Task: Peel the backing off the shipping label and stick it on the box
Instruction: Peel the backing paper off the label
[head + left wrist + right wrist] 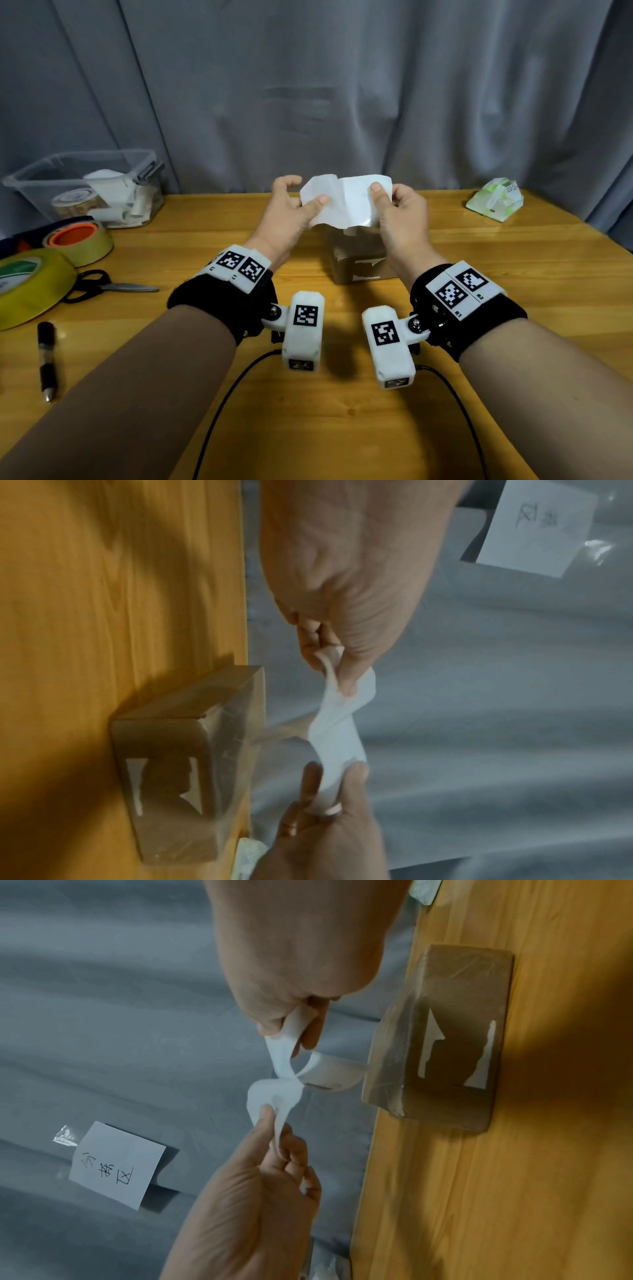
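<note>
Label peel under way above the box.
Left hand (pixel 286 209) and right hand (pixel 399 210) each pinched an edge of the white shipping label (pixel 346 200), held aloft over the brown box (pixel 359 263). Judged: backing separating; next, free the backing fully, then press the label flat onto the box top.

packing desk: tape rolls (pixel 80 242), scissors (pixel 102 286), curtain backdrop (pixel 308 85).
</note>
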`<state>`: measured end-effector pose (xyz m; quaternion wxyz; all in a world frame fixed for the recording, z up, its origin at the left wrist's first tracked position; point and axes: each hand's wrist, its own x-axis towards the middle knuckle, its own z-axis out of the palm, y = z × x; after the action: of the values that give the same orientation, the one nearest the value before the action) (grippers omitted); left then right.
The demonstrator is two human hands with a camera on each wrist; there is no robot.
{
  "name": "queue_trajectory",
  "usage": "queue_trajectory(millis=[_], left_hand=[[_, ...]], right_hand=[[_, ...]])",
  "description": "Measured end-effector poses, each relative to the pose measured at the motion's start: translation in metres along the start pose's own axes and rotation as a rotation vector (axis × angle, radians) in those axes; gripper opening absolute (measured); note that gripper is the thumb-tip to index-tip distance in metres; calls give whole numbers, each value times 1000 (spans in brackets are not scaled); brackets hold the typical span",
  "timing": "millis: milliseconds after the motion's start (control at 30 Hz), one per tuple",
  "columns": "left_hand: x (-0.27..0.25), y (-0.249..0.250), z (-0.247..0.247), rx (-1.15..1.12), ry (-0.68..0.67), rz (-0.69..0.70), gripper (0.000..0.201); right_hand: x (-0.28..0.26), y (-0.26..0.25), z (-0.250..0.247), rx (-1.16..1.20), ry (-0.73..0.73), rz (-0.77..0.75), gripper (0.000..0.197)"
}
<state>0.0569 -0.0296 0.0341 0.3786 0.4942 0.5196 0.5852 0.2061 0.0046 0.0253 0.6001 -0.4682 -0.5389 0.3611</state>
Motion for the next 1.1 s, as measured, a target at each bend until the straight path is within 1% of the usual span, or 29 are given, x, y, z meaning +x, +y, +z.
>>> queue_trajectory(millis=[33,100,167,233,333,400,533,700,800,833,1000,1100], left_hand=[[0,2,-1,3,-18,-22,46],[2,4,-2,21,-8,-31,58],[4,3,-4,53,38,-26,61],[7,-1,-4,100,69,-26,57],[9,-3,-3,159,91,-1,54],[12,-6,-3,198,115,13,52],[14,-9,-8,261,124,37,42],[15,-14,-17,298,63,66,25],[17,-16,-19,329,56,77,19],[17,-15,-19,341,61,77,17],[19,-15,-21,353,93,76,13],[20,-19,-24,348,108,76,14]], right_hand=[[0,2,-1,3,15,8,24],[0,5,-3,-2,54,20,26],[1,5,-4,-9,69,21,29],[1,3,-2,-2,59,22,31],[4,0,2,12,48,17,46],[5,-1,3,8,42,9,49],[6,-2,1,2,18,0,46],[8,-4,-6,23,-22,28,46],[10,-5,-8,10,-28,45,29],[11,-5,-9,7,-26,51,27],[14,-6,-11,-27,-8,51,38],[15,-7,-14,-57,-14,42,32]])
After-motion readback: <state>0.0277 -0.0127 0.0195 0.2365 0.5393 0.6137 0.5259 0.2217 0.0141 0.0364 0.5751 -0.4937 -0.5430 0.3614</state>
